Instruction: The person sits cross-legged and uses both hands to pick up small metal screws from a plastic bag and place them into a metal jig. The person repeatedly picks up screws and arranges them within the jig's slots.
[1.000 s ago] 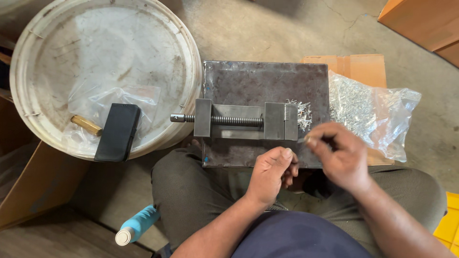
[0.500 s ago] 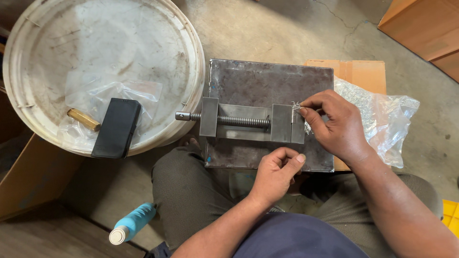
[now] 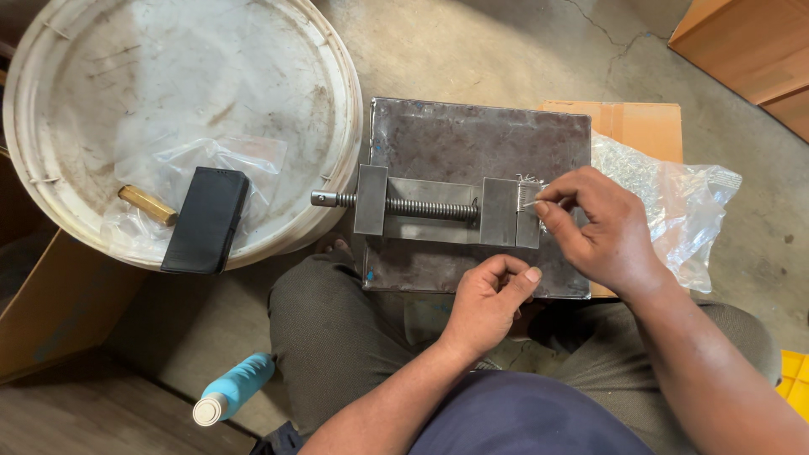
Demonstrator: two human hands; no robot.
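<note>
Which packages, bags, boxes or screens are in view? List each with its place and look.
Clear plastic bag of small shiny metal bits: right of the steel plate, crinkled.
Flat brown cardboard: under the plate's right edge.
Second clear bag: on the white bucket lid, crumpled.
Black phone: on that bag, screen dark.
Brown box: lower left.

Vise [image 3: 447,211] on metal plate [image 3: 472,139], bucket lid [image 3: 181,93] left, bag [image 3: 674,211] right

Head camera — a single view, looking steeply down

It sits at the seated person's head and faces down over lap and knees; the steel plate [image 3: 480,152] with its small vise [image 3: 447,206] lies close, mid-frame; the white bucket lid [image 3: 181,93] fills the upper left; concrete floor [image 3: 497,42] runs beyond — no second view shares the scene.
</note>
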